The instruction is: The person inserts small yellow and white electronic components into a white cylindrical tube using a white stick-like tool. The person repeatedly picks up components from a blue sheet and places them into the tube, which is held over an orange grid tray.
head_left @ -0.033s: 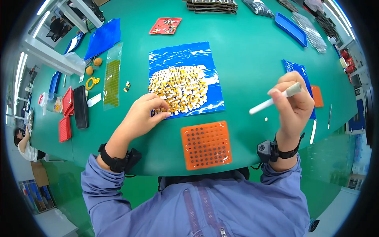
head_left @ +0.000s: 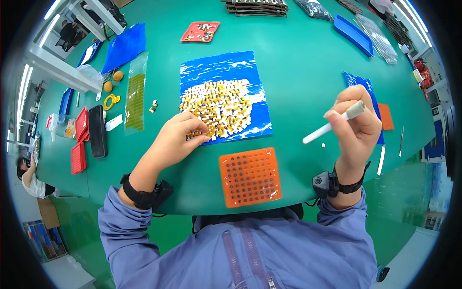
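Observation:
A loose pile of small white-and-yellow pieces [head_left: 219,108] lies on a blue plastic sheet [head_left: 216,62] in front of me. At the pile's lower left edge is my left hand [head_left: 180,137], thumb and fingers pinched together among the pieces; what they grip is hidden. My right hand [head_left: 356,118], raised at the right, is closed round a white pen-shaped tool [head_left: 317,134] with a grey-green end, its narrow end slanting down to the left. Between my forearms sits an orange square tray [head_left: 250,198] with rows of holes, many filled with dark round parts.
A single tiny piece [head_left: 323,145] lies below the pen-shaped tool. To the left are a black case [head_left: 98,132], red trays [head_left: 78,158] and yellow-green strips [head_left: 135,101]. Farther off stand a red tray of parts [head_left: 199,32] and a blue tray [head_left: 353,35].

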The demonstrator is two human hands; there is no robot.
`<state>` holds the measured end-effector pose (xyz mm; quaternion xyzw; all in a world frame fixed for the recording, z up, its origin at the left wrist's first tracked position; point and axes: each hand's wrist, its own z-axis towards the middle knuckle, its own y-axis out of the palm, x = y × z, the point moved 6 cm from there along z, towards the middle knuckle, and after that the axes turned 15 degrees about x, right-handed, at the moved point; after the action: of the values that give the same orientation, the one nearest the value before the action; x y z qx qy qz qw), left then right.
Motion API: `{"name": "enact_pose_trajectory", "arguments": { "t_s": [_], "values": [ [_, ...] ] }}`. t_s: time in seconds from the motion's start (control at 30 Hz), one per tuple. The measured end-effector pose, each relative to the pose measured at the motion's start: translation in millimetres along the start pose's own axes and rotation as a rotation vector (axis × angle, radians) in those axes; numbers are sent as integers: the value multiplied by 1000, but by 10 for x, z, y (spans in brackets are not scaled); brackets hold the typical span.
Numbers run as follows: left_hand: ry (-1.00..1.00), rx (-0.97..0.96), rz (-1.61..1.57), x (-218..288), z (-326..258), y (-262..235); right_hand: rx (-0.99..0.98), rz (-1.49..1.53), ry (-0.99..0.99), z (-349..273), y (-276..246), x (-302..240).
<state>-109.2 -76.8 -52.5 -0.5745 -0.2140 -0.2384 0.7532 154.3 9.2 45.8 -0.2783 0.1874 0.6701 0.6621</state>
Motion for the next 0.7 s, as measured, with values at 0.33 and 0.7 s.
{"name": "enact_pose_trajectory", "arguments": {
  "t_s": [0.33, 0.7],
  "values": [
    [21, -40, 68, 131, 166, 346, 11, 348, 279, -165, 90, 93],
    [-26, -45, -60, 103, 161, 383, -249, 335, -37, -360, 407, -239]
  ]
}}
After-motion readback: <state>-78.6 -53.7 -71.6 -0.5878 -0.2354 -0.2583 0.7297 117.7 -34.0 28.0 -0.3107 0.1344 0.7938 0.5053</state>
